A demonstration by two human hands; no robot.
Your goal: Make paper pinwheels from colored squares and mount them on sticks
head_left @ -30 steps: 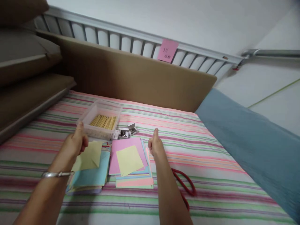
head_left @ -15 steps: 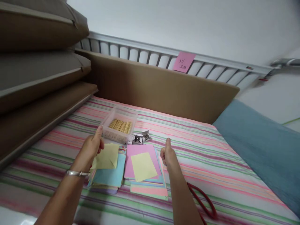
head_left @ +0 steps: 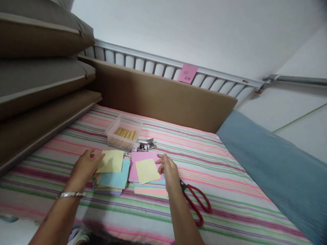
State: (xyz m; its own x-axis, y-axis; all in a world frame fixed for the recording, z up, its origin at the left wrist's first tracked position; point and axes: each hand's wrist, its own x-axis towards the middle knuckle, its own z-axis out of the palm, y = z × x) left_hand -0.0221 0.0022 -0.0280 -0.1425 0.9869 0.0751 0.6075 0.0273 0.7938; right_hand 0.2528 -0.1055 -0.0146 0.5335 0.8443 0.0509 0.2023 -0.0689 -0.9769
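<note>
My left hand point(head_left: 88, 163) is at the left edge of a pale yellow paper point(head_left: 112, 161), fingers apart; whether a fingertip touches it I cannot tell. That paper lies on a stack of coloured papers point(head_left: 114, 178) with blue near the top. Beside it, a second stack has a pink sheet point(head_left: 135, 166) and a pale yellow paper square point(head_left: 146, 171) on top. My right hand point(head_left: 169, 170) hovers at this stack's right edge, fingers spread and holding nothing. Red-handled scissors point(head_left: 201, 197) lie to the right, their blades hidden behind my right forearm.
Behind the stacks stands a clear plastic box point(head_left: 119, 141) of small wooden sticks point(head_left: 125, 133). Small silver objects point(head_left: 145, 145) sit beside it. A brown board point(head_left: 163, 98) closes off the back, stacked cushions point(head_left: 43, 78) the left, and blue fabric point(head_left: 268, 160) the right.
Both hands have gone from raised thumbs with curled fingers to opened fingers, lowered beside the stacks. The view has shifted, so more of the scissors shows.
</note>
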